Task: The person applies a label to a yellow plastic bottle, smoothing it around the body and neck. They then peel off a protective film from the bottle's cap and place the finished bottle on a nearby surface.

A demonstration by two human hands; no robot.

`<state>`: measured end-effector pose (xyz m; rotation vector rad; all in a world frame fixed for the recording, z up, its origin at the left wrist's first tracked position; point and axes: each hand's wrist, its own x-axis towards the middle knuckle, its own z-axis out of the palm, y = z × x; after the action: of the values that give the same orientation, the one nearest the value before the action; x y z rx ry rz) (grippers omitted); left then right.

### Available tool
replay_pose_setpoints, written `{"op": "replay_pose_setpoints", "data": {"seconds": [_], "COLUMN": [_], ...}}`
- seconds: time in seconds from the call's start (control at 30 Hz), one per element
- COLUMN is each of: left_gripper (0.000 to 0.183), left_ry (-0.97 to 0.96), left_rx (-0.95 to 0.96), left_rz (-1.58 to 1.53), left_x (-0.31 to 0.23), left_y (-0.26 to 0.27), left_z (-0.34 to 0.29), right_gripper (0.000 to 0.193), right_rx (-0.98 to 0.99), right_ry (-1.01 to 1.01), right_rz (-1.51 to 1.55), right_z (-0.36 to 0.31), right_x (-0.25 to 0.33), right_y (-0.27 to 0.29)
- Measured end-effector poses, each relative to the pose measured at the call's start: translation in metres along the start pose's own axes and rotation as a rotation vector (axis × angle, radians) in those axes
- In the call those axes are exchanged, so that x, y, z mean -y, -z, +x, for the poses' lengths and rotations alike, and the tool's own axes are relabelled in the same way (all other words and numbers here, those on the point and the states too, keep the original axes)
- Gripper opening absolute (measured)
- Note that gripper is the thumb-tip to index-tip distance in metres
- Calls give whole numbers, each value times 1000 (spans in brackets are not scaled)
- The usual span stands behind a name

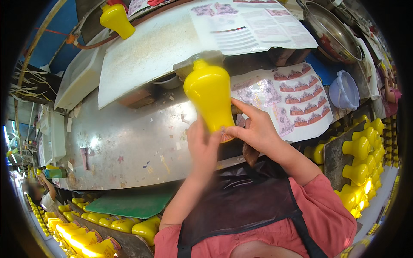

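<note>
A glossy yellow vase (pixel 208 92) stands out in front of me over the metal table, its narrow neck pointing away and its base toward me. My right hand (pixel 256 129) grips its lower right side, with the thumb on a reddish patterned band (pixel 225 136) near the base. My left hand (pixel 202 144), slightly blurred, is closed against the lower left side. Sheets of printed decals (pixel 286 96), with rows of red scalloped strips, lie to the right of the vase. A brown tapered object (pixel 250 151) shows below my right hand.
The metal table (pixel 129 142) has paper scraps on it. A white board (pixel 150 56) carries another printed sheet (pixel 254 26). At far left stands a second yellow vase (pixel 117 21). A pale bucket (pixel 344 91) and metal basin (pixel 329 32) are right. Yellow vases (pixel 359 150) crowd racks on both sides.
</note>
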<state>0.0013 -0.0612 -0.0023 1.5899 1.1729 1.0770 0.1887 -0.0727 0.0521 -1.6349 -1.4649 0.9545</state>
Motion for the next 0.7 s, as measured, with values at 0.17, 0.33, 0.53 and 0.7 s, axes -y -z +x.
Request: {"op": "replay_pose_setpoints", "data": {"seconds": [0.17, 0.33, 0.53, 0.7], "left_gripper": [63, 60, 59, 63], "left_ry": [-75, -59, 201, 73], "left_rx": [9, 23, 53, 61], "left_rz": [118, 148, -34, 105], "left_x": [7, 15, -10, -7], "left_y": [3, 5, 13, 3], "left_z": [0, -2, 3, 7], "right_gripper": [80, 69, 56, 66], "right_rx": [-29, -30, 86, 36], "right_ry": [56, 6, 46, 23], "right_rz": [47, 105, 204, 55], "right_z": [4, 5, -2, -10], "right_x": [-7, -17, -25, -20], "right_y": [-6, -10, -2, -8]}}
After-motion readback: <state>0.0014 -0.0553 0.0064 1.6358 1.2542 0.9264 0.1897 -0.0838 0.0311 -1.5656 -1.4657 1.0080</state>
